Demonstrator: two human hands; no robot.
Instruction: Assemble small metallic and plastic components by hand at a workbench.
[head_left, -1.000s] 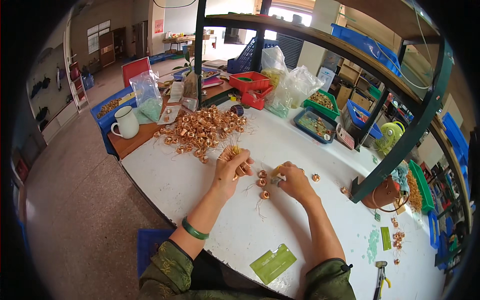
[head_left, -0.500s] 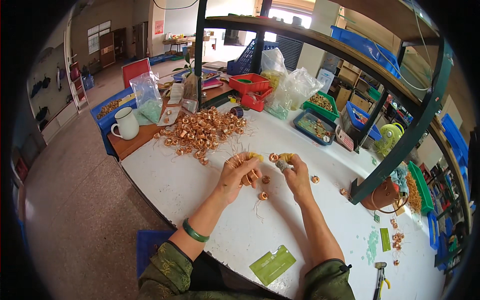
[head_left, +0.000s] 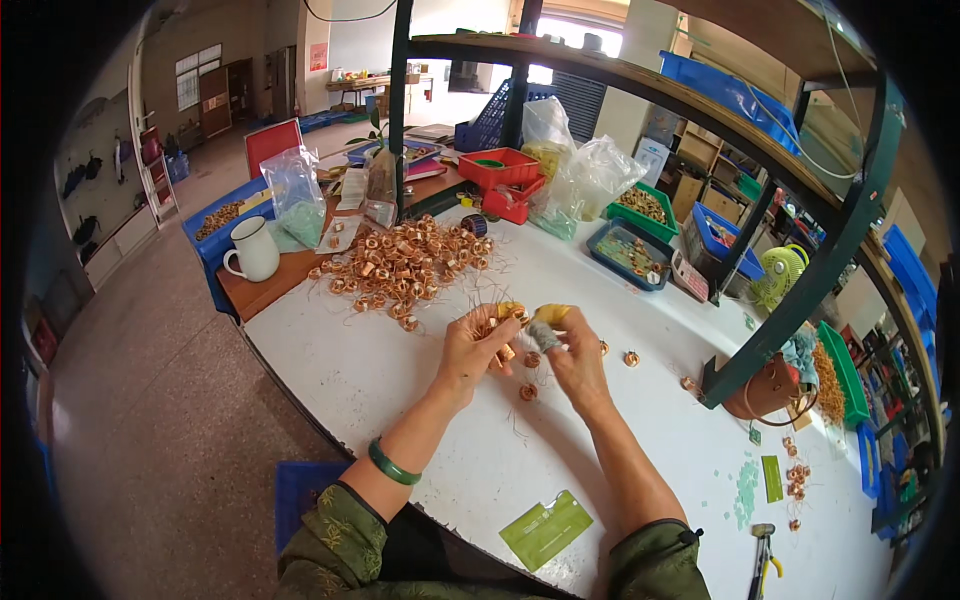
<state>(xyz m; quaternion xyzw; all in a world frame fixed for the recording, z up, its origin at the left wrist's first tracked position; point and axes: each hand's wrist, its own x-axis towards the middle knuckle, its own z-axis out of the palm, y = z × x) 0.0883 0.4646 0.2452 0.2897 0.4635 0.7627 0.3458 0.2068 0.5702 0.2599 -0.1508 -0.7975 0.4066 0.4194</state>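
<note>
My left hand is closed around several copper wire coils, their thin wire ends sticking out. Yellow covering shows on a fingertip of it. Close against it on the right, my right hand has its fingers drawn together beside a copper coil at the left fingertips. Yellow and grey wraps cover some of its fingers; what they pinch is hidden. Below the hands, two loose coils, one of them a ring-shaped coil, lie on the white table. A large heap of copper coils sits beyond my left hand.
A white mug stands at the left. Red bins, plastic bags and a dark tray line the back. A shelf post slants down at the right, by a brown container. A green card and pliers lie near me.
My right hand has moved left against my left hand, and the coil near its fingertips is now at the left fingertips. A loose coil shows to the right where the hand was.
</note>
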